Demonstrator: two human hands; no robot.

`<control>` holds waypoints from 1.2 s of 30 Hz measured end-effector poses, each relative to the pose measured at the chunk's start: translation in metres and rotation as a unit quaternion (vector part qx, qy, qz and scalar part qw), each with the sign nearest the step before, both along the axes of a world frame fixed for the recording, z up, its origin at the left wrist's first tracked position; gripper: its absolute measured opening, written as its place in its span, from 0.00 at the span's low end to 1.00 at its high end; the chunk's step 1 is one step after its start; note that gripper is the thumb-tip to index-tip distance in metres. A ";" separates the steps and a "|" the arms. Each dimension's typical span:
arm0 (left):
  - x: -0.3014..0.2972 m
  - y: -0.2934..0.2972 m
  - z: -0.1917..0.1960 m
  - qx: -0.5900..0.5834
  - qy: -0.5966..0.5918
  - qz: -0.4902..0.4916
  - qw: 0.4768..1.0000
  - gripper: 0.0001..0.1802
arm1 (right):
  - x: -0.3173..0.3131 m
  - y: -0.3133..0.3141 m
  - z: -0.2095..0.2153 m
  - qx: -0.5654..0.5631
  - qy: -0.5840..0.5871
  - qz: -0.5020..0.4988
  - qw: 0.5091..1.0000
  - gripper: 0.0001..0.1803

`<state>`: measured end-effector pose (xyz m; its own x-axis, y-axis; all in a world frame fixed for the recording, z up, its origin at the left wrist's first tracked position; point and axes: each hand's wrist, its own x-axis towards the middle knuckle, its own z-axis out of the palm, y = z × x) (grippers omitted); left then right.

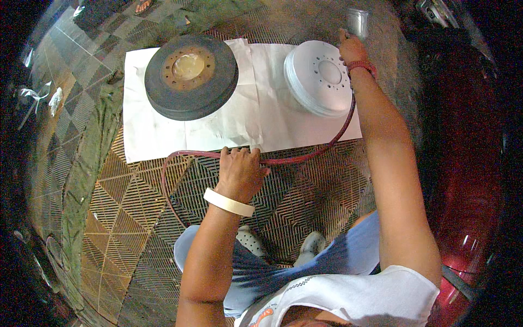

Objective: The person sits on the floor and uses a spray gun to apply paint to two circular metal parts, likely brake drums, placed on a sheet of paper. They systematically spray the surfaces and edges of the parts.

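Observation:
Two brake drums lie on white paper (256, 114) spread on the floor. The left drum (190, 76) is dark and rusty; the right drum (318, 76) is coated white. My right hand (353, 50) reaches past the white drum and grips a spray gun whose metal cup (358, 23) shows just above the hand. A red hose (305, 155) runs from that hand down along the paper's edge. My left hand (239, 169) is closed on this hose near the paper's front edge. A white band sits on my left wrist, a red one on my right.
The floor is a brown patterned grate mat (136, 218). A green tarp strip (87, 163) borders it on the left, with tiles beyond. A dark red vehicle body (468, 163) stands close on the right. My feet in light shoes (310, 245) rest below my hands.

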<state>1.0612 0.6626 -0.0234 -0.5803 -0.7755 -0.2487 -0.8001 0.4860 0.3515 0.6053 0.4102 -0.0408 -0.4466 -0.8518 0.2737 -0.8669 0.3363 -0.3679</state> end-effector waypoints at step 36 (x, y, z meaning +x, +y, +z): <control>0.062 -0.065 -0.063 0.022 0.007 0.050 0.998 0.31 | 0.279 0.187 0.071 0.035 -0.396 0.196 0.897 0.34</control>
